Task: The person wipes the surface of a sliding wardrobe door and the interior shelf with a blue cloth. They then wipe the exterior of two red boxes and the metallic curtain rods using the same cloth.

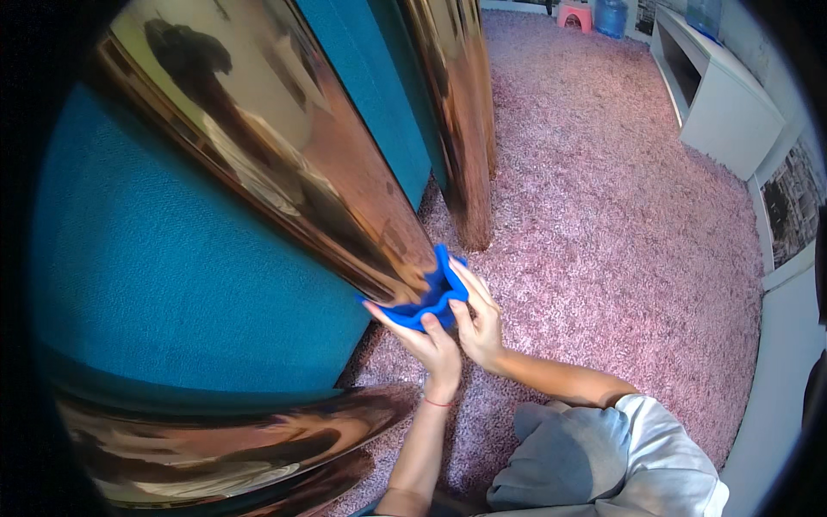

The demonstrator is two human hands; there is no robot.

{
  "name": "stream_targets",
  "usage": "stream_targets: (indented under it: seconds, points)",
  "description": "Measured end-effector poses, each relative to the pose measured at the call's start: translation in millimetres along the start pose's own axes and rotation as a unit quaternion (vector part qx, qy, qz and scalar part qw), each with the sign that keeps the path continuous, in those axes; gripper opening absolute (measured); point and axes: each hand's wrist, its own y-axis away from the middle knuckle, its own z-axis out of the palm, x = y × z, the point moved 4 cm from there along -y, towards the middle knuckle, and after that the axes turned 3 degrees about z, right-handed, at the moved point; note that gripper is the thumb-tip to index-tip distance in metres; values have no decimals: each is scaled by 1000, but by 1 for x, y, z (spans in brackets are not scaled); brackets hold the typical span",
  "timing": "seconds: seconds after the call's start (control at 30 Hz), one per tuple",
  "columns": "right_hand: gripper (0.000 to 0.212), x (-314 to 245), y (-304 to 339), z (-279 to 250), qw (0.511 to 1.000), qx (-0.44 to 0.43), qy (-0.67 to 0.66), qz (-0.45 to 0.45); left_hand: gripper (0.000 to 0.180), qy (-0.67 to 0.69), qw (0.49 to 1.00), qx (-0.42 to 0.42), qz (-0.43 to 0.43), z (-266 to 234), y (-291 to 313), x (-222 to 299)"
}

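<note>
Both my hands press a blue cloth [450, 283] around the lower end of a tall, mirror-like bronze metal panel [353, 185]. My left hand [435, 351] holds the cloth from below and the left, thumb on the near side. My right hand [482, 332] grips its right part, fingers stretched along the panel's right edge. The cloth is bunched and wavy along its near edge. Teal textured upholstery [198, 267] flanks the panel, which reflects a dark shape and pale clothing. Part of the fingers is hidden behind the cloth.
Another shiny bronze panel [461, 138] stands further off, and a curved one [250, 448] lies nearer at lower left. Pink shaggy carpet [620, 189] covers the floor. A white low cabinet [732, 112], a pink stool [575, 15] and a blue water bottle [610, 19] stand at the far right.
</note>
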Motion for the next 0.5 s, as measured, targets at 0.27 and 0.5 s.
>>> stream_targets:
  seconds: [0.27, 0.5]
  points:
    - [45, 15, 17, 16, 975, 35, 44, -214, 93, -40, 983, -5, 178, -2, 11, -63]
    - [47, 154, 113, -6, 986, -114, 116, -26, 97, -157, 961, -220, 56, 18, 114, -124]
